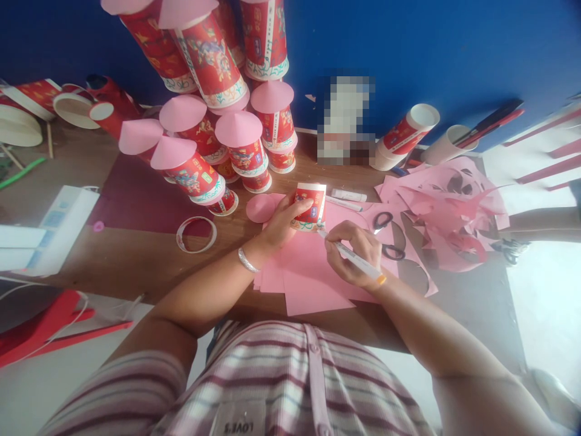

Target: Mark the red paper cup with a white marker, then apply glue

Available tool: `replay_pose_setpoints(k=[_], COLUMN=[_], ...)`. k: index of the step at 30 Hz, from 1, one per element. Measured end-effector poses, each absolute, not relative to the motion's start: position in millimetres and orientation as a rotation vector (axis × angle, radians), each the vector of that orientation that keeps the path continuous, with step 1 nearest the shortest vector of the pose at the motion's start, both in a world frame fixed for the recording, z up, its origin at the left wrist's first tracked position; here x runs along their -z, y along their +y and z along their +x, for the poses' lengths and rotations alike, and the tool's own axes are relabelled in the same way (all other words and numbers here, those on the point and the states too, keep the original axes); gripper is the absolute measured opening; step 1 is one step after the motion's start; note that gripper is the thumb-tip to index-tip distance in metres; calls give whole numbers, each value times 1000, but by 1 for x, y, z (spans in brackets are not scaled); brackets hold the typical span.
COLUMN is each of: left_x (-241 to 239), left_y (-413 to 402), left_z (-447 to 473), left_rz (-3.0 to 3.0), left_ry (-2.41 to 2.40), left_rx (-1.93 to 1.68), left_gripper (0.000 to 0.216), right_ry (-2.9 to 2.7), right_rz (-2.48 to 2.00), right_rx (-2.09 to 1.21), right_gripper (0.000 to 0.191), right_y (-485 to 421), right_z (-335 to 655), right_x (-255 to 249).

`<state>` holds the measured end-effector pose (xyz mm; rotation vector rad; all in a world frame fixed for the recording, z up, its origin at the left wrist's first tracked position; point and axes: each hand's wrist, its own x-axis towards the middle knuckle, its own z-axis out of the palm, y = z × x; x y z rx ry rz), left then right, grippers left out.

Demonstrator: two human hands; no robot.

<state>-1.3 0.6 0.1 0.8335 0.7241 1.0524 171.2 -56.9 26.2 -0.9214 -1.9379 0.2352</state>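
Note:
My left hand (287, 217) is wrapped round a red paper cup (314, 204) with a white band, its thumb across the printed side. Green and orange marks run along the white band at the cup's lower end. In my right hand (356, 249) is a white marker with an orange end (363, 266), its tip at or very near that band. Pink paper sheets (313, 278) lie beneath both hands. Black-handled scissors (393, 251) rest just right of my right hand. Behind the cup lie a white marker cap or pen (348, 195) and a pink paper cone (259, 208).
Stacked red cups with pink cone tops (239, 130) stand at the back left. A tape roll (196, 235) lies before them. Pink paper scraps (454, 212) heap up on the right, below a pen-filled cup (449, 145). A white box (63, 227) sits far left.

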Motion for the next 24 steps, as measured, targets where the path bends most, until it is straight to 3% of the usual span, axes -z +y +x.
replay_pose_setpoints(k=[24], left_x=[-1], left_y=[0], left_z=[-2], left_rz=[823], left_ry=[748], left_rx=[-1065], left_gripper=[27], right_ry=[-1940], right_rz=[-927], right_rx=[-213], right_gripper=[15], right_y=[-57], right_z=[172], right_x=[-24])
